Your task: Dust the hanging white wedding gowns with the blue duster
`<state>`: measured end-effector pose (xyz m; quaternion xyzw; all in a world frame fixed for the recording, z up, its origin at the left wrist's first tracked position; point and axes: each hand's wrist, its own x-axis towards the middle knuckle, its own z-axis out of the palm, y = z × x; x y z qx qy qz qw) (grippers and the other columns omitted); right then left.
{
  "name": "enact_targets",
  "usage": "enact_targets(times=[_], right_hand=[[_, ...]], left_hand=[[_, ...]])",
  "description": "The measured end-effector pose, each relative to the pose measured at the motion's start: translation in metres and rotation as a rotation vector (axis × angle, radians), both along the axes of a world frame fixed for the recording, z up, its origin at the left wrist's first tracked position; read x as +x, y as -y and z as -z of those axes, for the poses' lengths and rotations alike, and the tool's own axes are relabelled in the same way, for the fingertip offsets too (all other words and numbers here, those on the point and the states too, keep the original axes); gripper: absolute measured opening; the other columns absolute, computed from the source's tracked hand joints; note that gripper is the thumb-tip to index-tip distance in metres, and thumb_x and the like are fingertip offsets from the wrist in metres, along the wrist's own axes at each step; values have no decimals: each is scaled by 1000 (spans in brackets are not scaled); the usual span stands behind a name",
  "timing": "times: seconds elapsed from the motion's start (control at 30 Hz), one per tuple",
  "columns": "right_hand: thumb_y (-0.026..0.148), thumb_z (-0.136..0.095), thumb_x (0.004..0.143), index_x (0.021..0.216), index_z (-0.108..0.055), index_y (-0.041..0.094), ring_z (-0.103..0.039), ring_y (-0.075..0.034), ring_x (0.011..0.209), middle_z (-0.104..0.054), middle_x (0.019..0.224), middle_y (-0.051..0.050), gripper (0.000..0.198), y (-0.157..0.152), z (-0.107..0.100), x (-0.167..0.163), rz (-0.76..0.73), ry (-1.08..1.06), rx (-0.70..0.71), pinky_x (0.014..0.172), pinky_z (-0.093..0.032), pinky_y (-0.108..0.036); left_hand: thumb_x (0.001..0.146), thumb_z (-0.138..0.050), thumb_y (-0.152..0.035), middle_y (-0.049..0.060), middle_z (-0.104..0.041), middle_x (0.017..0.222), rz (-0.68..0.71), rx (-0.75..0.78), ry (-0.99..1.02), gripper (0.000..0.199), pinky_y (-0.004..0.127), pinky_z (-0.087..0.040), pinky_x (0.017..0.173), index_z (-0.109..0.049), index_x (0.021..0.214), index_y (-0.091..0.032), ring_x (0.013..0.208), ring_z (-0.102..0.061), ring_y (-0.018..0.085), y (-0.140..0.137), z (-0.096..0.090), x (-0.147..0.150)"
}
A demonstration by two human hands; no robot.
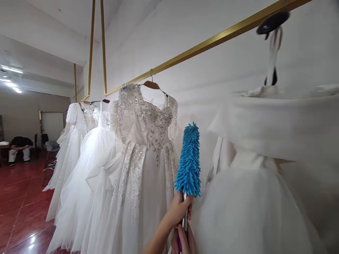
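A blue microfiber duster [188, 162] stands nearly upright in front of me, its shaggy head leaning slightly right at the top. My left hand [180, 209] is closed around the metal rod just under the head. Lower down, at the bottom edge, my right hand [184, 242] wraps the purple handle. Left of and behind the duster hangs a white beaded dress [156, 176] on a wooden hanger [152, 84]. To the right, close to me, is a blurred white off-shoulder dress [254, 197]; whether the duster touches either dress I cannot tell.
A gold rail [206, 44] runs along the white wall, bearing the dresses. More white gowns [90, 169] hang farther left, their skirts reaching low. Beyond the red tiled floor [23, 201], a seated person [20, 146] is bent forward, near a grey chair [52, 145].
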<state>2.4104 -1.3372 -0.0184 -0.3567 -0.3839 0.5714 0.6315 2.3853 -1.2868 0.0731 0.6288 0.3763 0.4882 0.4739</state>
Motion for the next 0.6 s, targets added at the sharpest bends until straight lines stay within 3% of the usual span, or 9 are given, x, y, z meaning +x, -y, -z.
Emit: enact_targets(times=[0.17,0.23,0.3,0.4,0.53,0.6], right_hand=[[60,-42,77,128,-27,16,-24,-6,29,-27,38,14,70,-40,-54,-13,-37,337,262,28,-23,-17],[56,-41,79,122,-35,17,-26,-6,30,-28,41,14,58,-54,-76,-19,-53,410,340,29,-26,-17],[52,-40,81,108,-43,18,-29,-5,31,-32,43,13,43,-65,-89,-25,-110,483,399,30,-28,-17],[48,-38,84,98,-46,19,-31,-5,29,-33,43,12,33,-77,-82,-32,-220,616,460,31,-28,-16],[43,-39,82,105,-44,19,-29,-7,25,-34,45,12,34,-91,-34,-35,-305,774,446,24,-23,-18],[42,-41,81,102,-48,17,-35,-7,31,-40,52,8,34,-98,-15,-35,-320,825,492,30,-28,-19]], left_hand=[[80,-45,-49,-5,-45,45,-145,174,34,36,19,-32,36,-44,59,-20,33,-42,7,-21,-50,-43],[79,-44,-53,-3,-47,42,-228,187,44,39,20,-29,33,-46,58,-20,32,-41,8,-28,-68,-60],[78,-42,-57,-2,-47,40,-311,178,73,43,20,-26,30,-47,57,-20,31,-40,9,-37,-73,-76],[75,-47,-60,-2,-48,44,-385,145,168,44,22,-30,33,-48,57,-20,33,-42,11,-47,-53,-99],[72,-56,-53,-2,-50,55,-359,18,274,36,24,-39,43,-50,64,-19,43,-49,12,-41,-5,-119],[75,-54,-51,-1,-50,57,-344,-5,271,35,25,-42,49,-49,62,-19,47,-50,12,-33,8,-123]])
